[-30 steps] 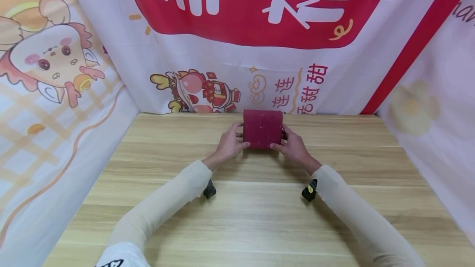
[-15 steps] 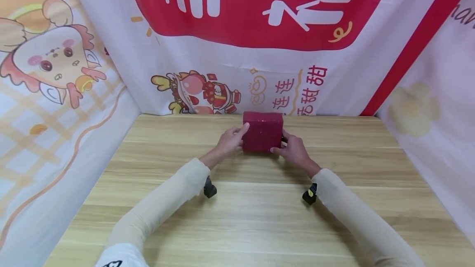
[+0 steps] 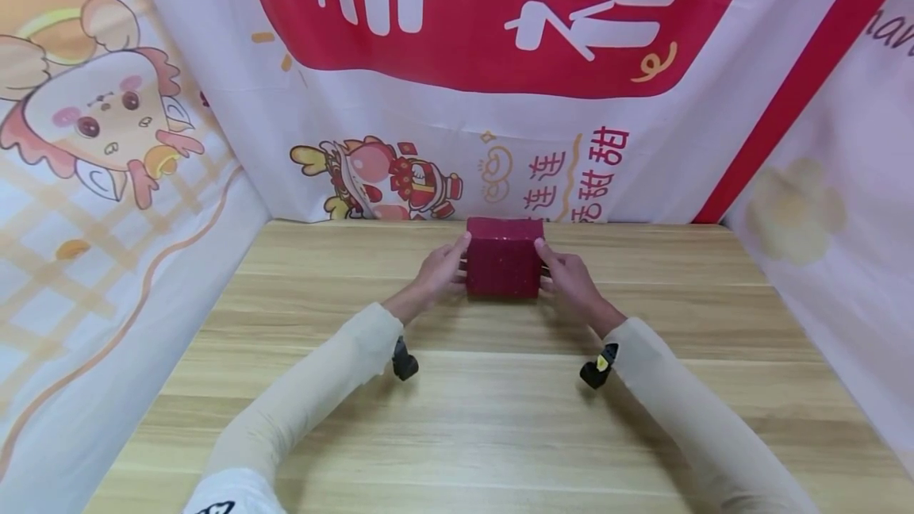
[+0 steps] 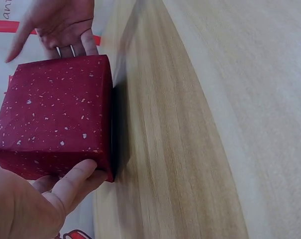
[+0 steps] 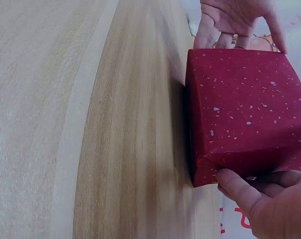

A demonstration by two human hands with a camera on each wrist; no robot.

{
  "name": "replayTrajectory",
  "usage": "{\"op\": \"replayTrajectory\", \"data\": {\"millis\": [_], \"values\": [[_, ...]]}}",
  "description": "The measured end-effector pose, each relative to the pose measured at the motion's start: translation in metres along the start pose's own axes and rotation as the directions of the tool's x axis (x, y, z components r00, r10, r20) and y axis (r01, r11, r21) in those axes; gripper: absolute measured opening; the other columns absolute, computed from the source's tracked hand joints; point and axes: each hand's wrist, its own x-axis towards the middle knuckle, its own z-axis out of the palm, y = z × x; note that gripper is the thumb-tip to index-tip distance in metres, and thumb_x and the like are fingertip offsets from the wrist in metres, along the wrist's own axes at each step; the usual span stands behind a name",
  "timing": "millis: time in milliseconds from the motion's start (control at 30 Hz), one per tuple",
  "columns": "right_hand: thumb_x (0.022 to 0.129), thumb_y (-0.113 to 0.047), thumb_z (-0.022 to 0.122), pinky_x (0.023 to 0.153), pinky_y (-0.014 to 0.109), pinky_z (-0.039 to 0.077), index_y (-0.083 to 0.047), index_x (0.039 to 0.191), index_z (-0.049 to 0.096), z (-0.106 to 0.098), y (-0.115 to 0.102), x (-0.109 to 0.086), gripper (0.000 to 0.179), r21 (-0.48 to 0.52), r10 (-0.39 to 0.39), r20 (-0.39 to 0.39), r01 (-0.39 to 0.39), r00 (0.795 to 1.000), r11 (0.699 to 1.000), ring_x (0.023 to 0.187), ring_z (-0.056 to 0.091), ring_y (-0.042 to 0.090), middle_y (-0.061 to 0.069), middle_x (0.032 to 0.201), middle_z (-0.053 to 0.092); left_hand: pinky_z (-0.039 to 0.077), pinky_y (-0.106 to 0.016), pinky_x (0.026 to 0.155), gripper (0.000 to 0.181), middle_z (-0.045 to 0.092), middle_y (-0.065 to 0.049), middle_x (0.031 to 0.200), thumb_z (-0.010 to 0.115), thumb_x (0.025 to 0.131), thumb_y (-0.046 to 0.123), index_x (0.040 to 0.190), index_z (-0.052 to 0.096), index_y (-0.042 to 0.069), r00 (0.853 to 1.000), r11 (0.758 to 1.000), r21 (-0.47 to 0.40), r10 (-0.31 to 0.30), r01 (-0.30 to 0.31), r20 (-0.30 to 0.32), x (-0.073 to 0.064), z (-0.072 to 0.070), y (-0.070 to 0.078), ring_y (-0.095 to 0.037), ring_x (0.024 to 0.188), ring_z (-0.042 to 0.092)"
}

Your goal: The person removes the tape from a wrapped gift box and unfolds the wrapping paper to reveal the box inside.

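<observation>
A dark red box (image 3: 504,264), speckled with pale flecks in the wrist views, is at the back of the wooden table, close to the backdrop. My left hand (image 3: 437,268) holds its left side, the thumb up at the front top edge. On the right side my right hand (image 3: 570,280) holds it the same way, thumb near the upper corner. In the left wrist view, the left fingers (image 4: 75,184) press on the box's near side wall. A dark shadow band runs along the box's lower edge. Its back face is hidden in the head view.
Behind the box hangs a white cloth backdrop (image 3: 435,101) with red print and cartoon figures. Printed cloth walls stand at the left (image 3: 164,284) and right (image 3: 821,276). The wooden table (image 3: 493,427) stretches between them. Small black devices are strapped at both wrists.
The box has tilted, so its upper face and front edge now show. First my left thumb, then my right, has shifted from the lower front corner up to the upper edge.
</observation>
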Motion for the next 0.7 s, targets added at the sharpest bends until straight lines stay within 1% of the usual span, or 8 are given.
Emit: {"op": "replayTrajectory", "data": {"millis": [133,267,400,500,600,700], "values": [[0.092,-0.068,0.047,0.108,0.043,0.047,-0.004,0.148,0.041,0.0015,-0.0030,-0.0004,0.085,0.013,0.040,-0.019,-0.039,0.999,0.999,0.139,0.046,0.030,0.015,0.153,0.044,0.053,-0.044,0.101,0.070,0.055,-0.014,0.137,0.037,0.098,0.064,0.142,0.047,0.010,1.000,0.999,-0.033,-0.004,0.004,0.006,-0.0002,-0.0011,0.0012,-0.032,0.123,0.058],[0.094,-0.070,0.039,0.108,0.044,0.047,-0.002,0.148,0.040,0.0004,-0.0027,-0.0003,0.087,0.047,0.057,-0.030,-0.056,0.998,0.997,0.139,0.045,0.030,0.015,0.153,0.043,0.050,-0.044,0.104,0.071,0.054,-0.014,0.139,0.041,0.097,0.064,0.142,0.048,0.009,1.000,0.999,-0.049,0.012,-0.012,0.015,-0.0005,-0.0021,0.0007,-0.032,0.126,0.057],[0.095,-0.069,0.037,0.108,0.045,0.047,-0.004,0.149,0.039,-0.0013,-0.0032,0.0004,0.084,0.091,0.086,-0.026,-0.084,0.996,0.992,0.139,0.045,0.030,0.013,0.154,0.042,0.049,-0.045,0.106,0.071,0.057,-0.013,0.138,0.046,0.096,0.063,0.140,0.052,0.008,1.000,0.998,-0.051,0.020,-0.021,-0.013,-0.0013,-0.0026,0.0006,-0.030,0.126,0.058],[0.094,-0.068,0.042,0.108,0.046,0.046,-0.003,0.148,0.041,-0.0021,-0.0023,0.0009,0.085,0.147,0.089,-0.020,-0.085,0.996,0.985,0.138,0.046,0.032,0.016,0.153,0.043,0.050,-0.043,0.105,0.067,0.060,-0.014,0.135,0.048,0.097,0.059,0.137,0.055,0.005,0.999,0.998,-0.053,0.020,-0.022,-0.035,-0.0027,-0.0028,0.0018,-0.028,0.124,0.059],[0.092,-0.067,0.047,0.108,0.047,0.046,0.000,0.147,0.041,-0.0038,-0.0006,0.0017,0.086,0.194,0.079,-0.006,-0.076,0.997,0.978,0.137,0.048,0.033,0.020,0.151,0.045,0.051,-0.042,0.104,0.067,0.060,-0.014,0.134,0.051,0.096,0.058,0.136,0.055,0.004,0.999,0.998,-0.064,0.018,-0.020,-0.037,-0.0041,-0.0029,0.0032,-0.028,0.123,0.060],[0.092,-0.064,0.051,0.109,0.047,0.045,0.002,0.147,0.040,-0.0071,-0.0011,0.0018,0.086,0.233,0.083,0.022,-0.086,0.996,0.969,0.136,0.048,0.035,0.023,0.150,0.044,0.051,-0.042,0.104,0.067,0.061,-0.014,0.133,0.054,0.094,0.058,0.135,0.056,0.004,0.999,0.996,-0.088,0.008,-0.012,-0.037,-0.0052,-0.0031,0.0039,-0.028,0.121,0.061]]}}
